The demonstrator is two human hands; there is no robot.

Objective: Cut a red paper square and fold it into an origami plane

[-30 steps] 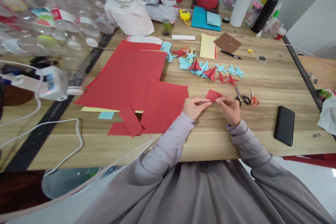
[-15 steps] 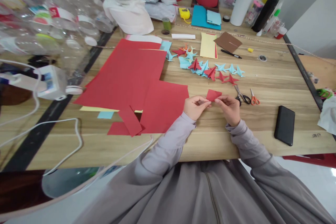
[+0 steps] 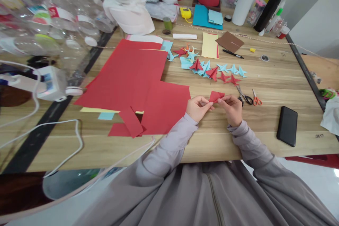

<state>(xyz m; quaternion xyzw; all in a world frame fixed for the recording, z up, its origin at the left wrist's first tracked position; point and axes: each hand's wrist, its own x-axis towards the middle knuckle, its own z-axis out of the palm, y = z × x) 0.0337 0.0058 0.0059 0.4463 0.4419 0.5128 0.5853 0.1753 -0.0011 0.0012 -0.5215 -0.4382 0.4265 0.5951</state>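
Note:
A small piece of red paper [image 3: 216, 95] is pinched between my two hands above the table's front half. My left hand [image 3: 198, 108] grips its lower left corner between thumb and fingers. On the other side, my right hand [image 3: 231, 109] holds its right edge, thumb on the near side. The fingertips cover the paper's lower edge, so any fold there is hard to see. Just right of my right hand lie black-handled scissors [image 3: 245, 98] and small orange-handled scissors [image 3: 256, 99]. Beyond the hands rest several folded paper birds [image 3: 212, 73] in red and light blue.
Large red paper sheets [image 3: 127, 74] and red strips [image 3: 131, 122] lie to the left. A black phone [image 3: 287, 126] is at the right. Farther back are yellow paper [image 3: 210, 45], brown paper [image 3: 230, 41] and a black pen [image 3: 233, 54]. Plastic bottles [image 3: 60, 17] crowd the far left.
The red paper has shifted slightly right and its right part now looks tilted or folded near my right fingertips. Both hands keep their grip and have barely moved.

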